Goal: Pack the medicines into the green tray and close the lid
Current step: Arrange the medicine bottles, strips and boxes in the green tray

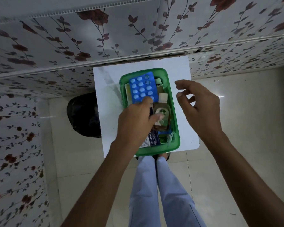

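A green tray (175,122) sits on a small white table (108,82), packed with medicines. A blue blister pack (142,89) of pills lies tilted on top at the far end. My left hand (135,120) reaches into the tray with its fingers on the near edge of that blister pack. Beside it lies a small brown antiseptic bottle (162,112) with a white cap. A white-and-blue plaster box (152,139) shows near the front. My right hand (198,105) hovers to the right of the tray, fingers apart and holding nothing. No lid is visible.
A dark round bin (84,114) stands on the tiled floor left of the table. A floral-patterned wall runs behind and along the left. My legs in light trousers (159,190) stand at the table's front edge.
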